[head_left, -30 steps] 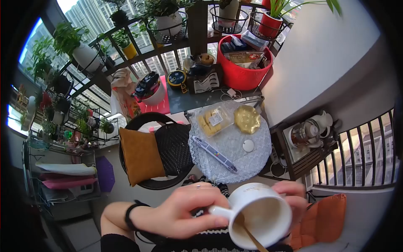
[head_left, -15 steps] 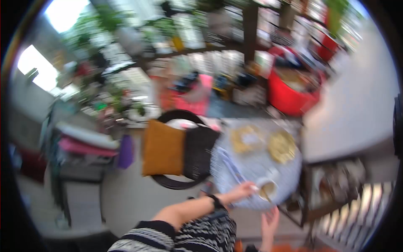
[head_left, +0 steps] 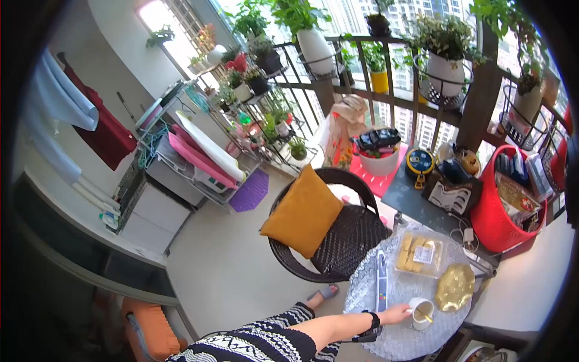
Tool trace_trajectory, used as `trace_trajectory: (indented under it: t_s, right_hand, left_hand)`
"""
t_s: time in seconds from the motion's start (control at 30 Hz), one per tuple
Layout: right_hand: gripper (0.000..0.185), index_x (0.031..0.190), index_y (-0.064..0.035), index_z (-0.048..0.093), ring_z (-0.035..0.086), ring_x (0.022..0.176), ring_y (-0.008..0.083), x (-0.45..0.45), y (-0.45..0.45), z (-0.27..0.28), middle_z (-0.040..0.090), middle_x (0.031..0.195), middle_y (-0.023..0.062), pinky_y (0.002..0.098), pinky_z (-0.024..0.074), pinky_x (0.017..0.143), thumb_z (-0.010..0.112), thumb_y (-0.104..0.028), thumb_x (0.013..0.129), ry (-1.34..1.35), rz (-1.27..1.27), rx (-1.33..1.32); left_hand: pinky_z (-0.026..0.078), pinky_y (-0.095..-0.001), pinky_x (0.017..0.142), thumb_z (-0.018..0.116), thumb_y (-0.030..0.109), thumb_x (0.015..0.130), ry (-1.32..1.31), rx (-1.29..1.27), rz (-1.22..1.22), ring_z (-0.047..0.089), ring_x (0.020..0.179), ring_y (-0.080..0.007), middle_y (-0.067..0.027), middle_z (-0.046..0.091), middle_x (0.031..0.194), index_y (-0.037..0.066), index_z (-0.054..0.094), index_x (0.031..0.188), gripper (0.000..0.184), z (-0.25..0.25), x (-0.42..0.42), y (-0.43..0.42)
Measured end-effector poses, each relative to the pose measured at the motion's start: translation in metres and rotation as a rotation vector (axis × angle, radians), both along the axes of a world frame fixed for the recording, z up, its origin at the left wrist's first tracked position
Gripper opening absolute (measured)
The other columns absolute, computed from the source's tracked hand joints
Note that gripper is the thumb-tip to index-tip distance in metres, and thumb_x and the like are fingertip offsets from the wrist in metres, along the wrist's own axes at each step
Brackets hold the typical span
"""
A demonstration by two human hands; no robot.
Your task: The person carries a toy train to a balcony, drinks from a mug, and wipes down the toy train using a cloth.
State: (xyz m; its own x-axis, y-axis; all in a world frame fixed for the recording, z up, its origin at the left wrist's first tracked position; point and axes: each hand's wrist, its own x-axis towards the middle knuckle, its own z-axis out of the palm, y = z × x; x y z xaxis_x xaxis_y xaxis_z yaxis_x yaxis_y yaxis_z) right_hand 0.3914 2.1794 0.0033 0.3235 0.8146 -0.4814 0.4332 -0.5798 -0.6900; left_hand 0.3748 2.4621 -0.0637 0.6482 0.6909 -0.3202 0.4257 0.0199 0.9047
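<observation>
A white mug (head_left: pixel 420 313) with a gold spoon in it stands upright at the right side of the lace-covered round table (head_left: pixel 386 338). My left hand (head_left: pixel 395 314) has its fingers closed on the mug's handle, and a black band circles that wrist. Close to the mug lie a gold scalloped dish (head_left: pixel 455 287), a clear box of yellow pastries (head_left: pixel 417 254) and a long pale flat object (head_left: pixel 381 280). My right hand is out of the picture.
A dark wicker chair (head_left: pixel 356 238) with a mustard cushion (head_left: pixel 304 211) adjoins the table. Behind are a dark side table (head_left: pixel 416 202), a red basket (head_left: pixel 494 211) and a railing with plants. A drying rack (head_left: pixel 193 163) stands left; an orange seat (head_left: pixel 151 329) is lower left.
The mug has gone from both hands near my body to the tabletop, still gripped by my left hand. My right hand has left the picture. The view has swung left.
</observation>
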Motion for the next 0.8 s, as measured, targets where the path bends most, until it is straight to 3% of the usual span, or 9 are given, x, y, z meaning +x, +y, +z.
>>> trace_trajectory:
  t_s: [0.13, 0.33, 0.47, 0.6, 0.67, 0.8]
  right_hand:
    - [0.05, 0.12, 0.0, 0.056, 0.062, 0.097, 0.032, 0.008, -0.003, -0.003, 0.063, 0.11, 0.0202, 0.0396, 0.0483, 0.086, 0.069, -0.026, 0.079, -0.008, 0.007, -0.032]
    - [0.052, 0.116, 0.0014, 0.057, 0.062, 0.087, 0.0277, 0.018, -0.03, -0.054, 0.063, 0.102, 0.0182, 0.0386, 0.0505, 0.079, 0.072, -0.019, 0.071, -0.041, -0.049, -0.081]
    - [0.054, 0.114, 0.0024, 0.057, 0.063, 0.081, 0.0248, 0.022, -0.041, -0.073, 0.063, 0.096, 0.0169, 0.038, 0.0519, 0.074, 0.074, -0.015, 0.066, -0.063, -0.058, -0.099]
    - [0.051, 0.113, 0.0015, 0.058, 0.063, 0.084, 0.0253, 0.015, -0.013, -0.034, 0.064, 0.098, 0.0158, 0.0387, 0.0513, 0.077, 0.074, -0.016, 0.068, -0.083, -0.001, -0.139]
    - [0.057, 0.114, 0.0026, 0.057, 0.062, 0.086, 0.0298, 0.008, 0.005, -0.01, 0.062, 0.099, 0.0191, 0.0409, 0.0508, 0.079, 0.075, -0.022, 0.066, -0.027, 0.005, -0.144]
    - [0.05, 0.112, 0.0012, 0.059, 0.063, 0.085, 0.0254, -0.004, 0.037, 0.018, 0.064, 0.097, 0.0163, 0.0373, 0.051, 0.077, 0.074, -0.021, 0.07, -0.103, 0.121, -0.116]
  left_hand:
    - [0.045, -0.0464, 0.084, 0.051, 0.025, 0.089, 0.035, 0.005, -0.006, 0.058, 0.096, -0.0409, -0.0232, 0.062, 0.099, 0.002, 0.059, 0.103, 0.028, -0.032, 0.006, -0.01]
    - [0.045, -0.0431, 0.084, 0.048, 0.022, 0.092, -0.005, -0.107, 0.053, 0.059, 0.097, -0.0381, -0.0219, 0.062, 0.101, 0.001, 0.057, 0.107, 0.028, -0.032, -0.007, -0.006]
    - [0.045, -0.0446, 0.086, 0.048, 0.019, 0.091, 0.034, -0.132, 0.015, 0.057, 0.099, -0.0407, -0.0237, 0.06, 0.103, -0.001, 0.058, 0.104, 0.026, -0.024, -0.009, -0.004]
    - [0.044, -0.0481, 0.088, 0.054, 0.014, 0.085, 0.121, 0.018, 0.03, 0.056, 0.101, -0.0434, -0.0268, 0.058, 0.104, 0.001, 0.058, 0.109, 0.027, -0.019, -0.009, -0.009]
    - [0.045, -0.05, 0.089, 0.058, 0.012, 0.082, 0.212, 0.036, 0.22, 0.054, 0.101, -0.0455, -0.0273, 0.055, 0.106, 0.001, 0.055, 0.114, 0.034, 0.009, -0.01, -0.011]
    - [0.046, -0.0462, 0.087, 0.058, 0.015, 0.082, 0.068, 0.114, 0.155, 0.056, 0.1, -0.0417, -0.0254, 0.055, 0.11, 0.0, 0.051, 0.115, 0.037, 0.053, -0.047, -0.009]
